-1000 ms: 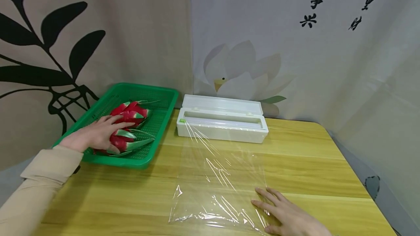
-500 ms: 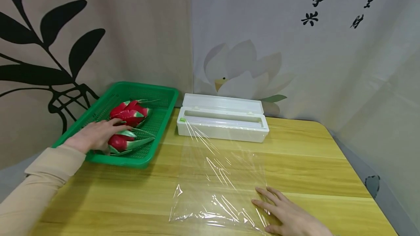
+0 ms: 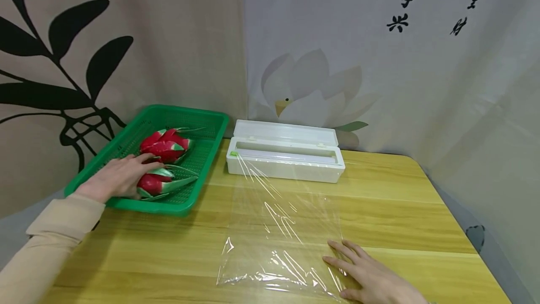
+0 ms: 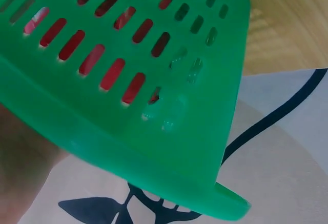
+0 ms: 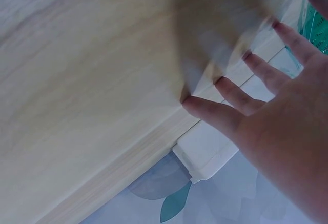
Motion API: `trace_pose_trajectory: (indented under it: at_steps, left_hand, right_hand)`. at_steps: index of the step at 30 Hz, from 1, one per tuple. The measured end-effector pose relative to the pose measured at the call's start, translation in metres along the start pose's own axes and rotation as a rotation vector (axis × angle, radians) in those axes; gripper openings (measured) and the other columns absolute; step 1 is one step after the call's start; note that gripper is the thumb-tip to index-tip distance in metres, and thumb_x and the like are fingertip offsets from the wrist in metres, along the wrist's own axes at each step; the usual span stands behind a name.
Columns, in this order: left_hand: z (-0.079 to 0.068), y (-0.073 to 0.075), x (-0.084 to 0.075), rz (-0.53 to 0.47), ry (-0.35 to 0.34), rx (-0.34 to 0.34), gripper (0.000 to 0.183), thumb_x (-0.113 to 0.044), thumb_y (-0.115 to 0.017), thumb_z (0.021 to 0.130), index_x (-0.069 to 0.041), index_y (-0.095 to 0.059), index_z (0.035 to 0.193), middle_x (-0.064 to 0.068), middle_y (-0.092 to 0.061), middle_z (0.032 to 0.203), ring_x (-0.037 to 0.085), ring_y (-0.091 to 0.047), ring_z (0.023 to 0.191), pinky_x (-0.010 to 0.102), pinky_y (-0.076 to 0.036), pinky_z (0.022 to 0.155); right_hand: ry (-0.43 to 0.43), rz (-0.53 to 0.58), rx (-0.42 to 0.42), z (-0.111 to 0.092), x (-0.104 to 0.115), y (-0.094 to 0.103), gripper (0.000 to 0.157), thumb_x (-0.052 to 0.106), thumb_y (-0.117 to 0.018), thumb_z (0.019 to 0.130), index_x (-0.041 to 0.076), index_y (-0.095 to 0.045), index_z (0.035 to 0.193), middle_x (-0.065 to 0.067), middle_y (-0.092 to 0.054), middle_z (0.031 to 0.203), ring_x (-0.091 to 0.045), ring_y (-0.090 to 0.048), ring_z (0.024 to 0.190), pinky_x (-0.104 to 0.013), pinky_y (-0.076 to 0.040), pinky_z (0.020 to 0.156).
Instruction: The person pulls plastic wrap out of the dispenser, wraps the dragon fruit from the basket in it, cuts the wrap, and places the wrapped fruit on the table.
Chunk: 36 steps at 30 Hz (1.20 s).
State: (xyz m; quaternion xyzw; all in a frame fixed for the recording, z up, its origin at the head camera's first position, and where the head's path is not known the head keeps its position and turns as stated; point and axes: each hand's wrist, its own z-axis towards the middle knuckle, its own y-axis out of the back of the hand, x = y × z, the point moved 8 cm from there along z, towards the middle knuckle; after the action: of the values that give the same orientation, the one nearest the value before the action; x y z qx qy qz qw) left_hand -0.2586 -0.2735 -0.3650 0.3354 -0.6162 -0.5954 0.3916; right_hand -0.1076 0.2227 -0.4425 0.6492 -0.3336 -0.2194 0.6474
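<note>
In the head view, my left hand [image 3: 120,177] reaches into a green basket [image 3: 185,208], beside two red dragon fruits with green-tipped scales: a near one [image 3: 153,184] and a far one [image 3: 166,146]. Its thumb and fingertips are mostly hidden, so whether it holds a fruit does not show. The left wrist view has the basket's slotted wall [image 4: 184,131] blocking the fingers, with red fruit behind the slots. My right hand [image 3: 375,278] rests with spread fingers on the right edge of a clear sheet of cling film [image 3: 274,229] on the table.
A white cling film dispenser [image 3: 287,170] stands at the back, lid [image 3: 287,133] raised, with a roll inside and a green piece [image 3: 234,154] at its left end. The film runs from it towards me over the wooden table [image 3: 422,219]. A printed curtain [image 3: 190,50] hangs behind.
My left hand has shifted slightly left off the near dragon fruit, and its thumb has gone out of sight beneath it. The right hand and the film have stayed put.
</note>
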Motion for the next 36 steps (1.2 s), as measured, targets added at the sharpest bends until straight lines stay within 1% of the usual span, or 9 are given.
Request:
trace_pose_trajectory:
  at_steps: [6, 12, 16, 18, 23, 30, 36]
  left_hand:
    - [0.000, 0.002, -0.002, 0.009, -0.001, 0.009, 0.087, -0.031, -0.094, 0.048, -0.014, -0.058, 0.125, 0.024, -0.051, 0.131, 0.042, -0.057, 0.092, 0.046, -0.052, 0.057]
    - [-0.003, 0.005, -0.004, 0.003, -0.002, -0.009, 0.088, -0.027, -0.094, 0.049, -0.013, -0.058, 0.127, 0.025, -0.050, 0.132, 0.043, -0.058, 0.091, 0.043, -0.052, 0.055]
    - [-0.003, 0.011, -0.007, 0.001, -0.006, -0.020, 0.087, -0.028, -0.094, 0.048, -0.013, -0.058, 0.126, 0.023, -0.051, 0.131, 0.041, -0.059, 0.091, 0.045, -0.052, 0.056]
    - [-0.003, 0.014, -0.008, -0.004, -0.003, -0.020, 0.086, -0.027, -0.094, 0.049, -0.013, -0.058, 0.126, 0.023, -0.052, 0.131, 0.040, -0.058, 0.092, 0.045, -0.052, 0.056]
    - [-0.003, 0.027, -0.012, -0.027, 0.019, -0.021, 0.085, -0.024, -0.091, 0.051, -0.012, -0.057, 0.128, 0.023, -0.050, 0.133, 0.037, -0.057, 0.092, 0.040, -0.051, 0.056]
    - [-0.002, 0.045, -0.019, -0.038, 0.011, -0.026, 0.087, -0.025, -0.090, 0.052, -0.012, -0.055, 0.130, 0.023, -0.049, 0.136, 0.027, -0.055, 0.081, 0.030, -0.044, 0.051]
    - [-0.003, 0.060, -0.022, -0.060, 0.030, -0.012, 0.088, -0.025, -0.090, 0.052, -0.011, -0.054, 0.131, 0.023, -0.049, 0.136, 0.018, -0.054, 0.075, 0.026, -0.041, 0.046]
  right_hand:
    - [0.008, -0.002, -0.001, 0.000, 0.001, 0.003, 0.065, 0.058, -0.052, 0.088, 0.032, -0.035, 0.146, -0.002, -0.028, 0.156, -0.035, -0.035, 0.134, -0.045, -0.052, 0.088]
    - [-0.011, 0.024, 0.024, 0.001, 0.000, 0.002, 0.066, 0.059, -0.051, 0.088, 0.033, -0.034, 0.146, -0.001, -0.026, 0.157, -0.036, -0.034, 0.135, -0.047, -0.051, 0.089]
    - [-0.026, 0.040, 0.035, 0.001, -0.001, 0.001, 0.067, 0.059, -0.052, 0.087, 0.034, -0.034, 0.146, -0.001, -0.026, 0.157, -0.036, -0.033, 0.135, -0.047, -0.051, 0.090]
    - [-0.030, 0.041, 0.035, 0.001, -0.002, 0.000, 0.067, 0.059, -0.052, 0.087, 0.034, -0.034, 0.146, 0.000, -0.026, 0.157, -0.036, -0.033, 0.135, -0.047, -0.051, 0.090]
    - [-0.050, 0.052, 0.048, 0.001, -0.002, 0.000, 0.067, 0.060, -0.052, 0.086, 0.035, -0.034, 0.146, 0.000, -0.026, 0.157, -0.036, -0.032, 0.136, -0.048, -0.051, 0.091]
    - [-0.064, 0.061, 0.064, 0.000, -0.002, 0.000, 0.067, 0.058, -0.053, 0.086, 0.035, -0.034, 0.146, -0.001, -0.026, 0.158, -0.037, -0.032, 0.137, -0.049, -0.050, 0.091]
    - [-0.067, 0.065, 0.070, -0.001, -0.003, 0.000, 0.067, 0.059, -0.053, 0.086, 0.036, -0.033, 0.146, 0.000, -0.025, 0.158, -0.036, -0.032, 0.138, -0.049, -0.050, 0.092]
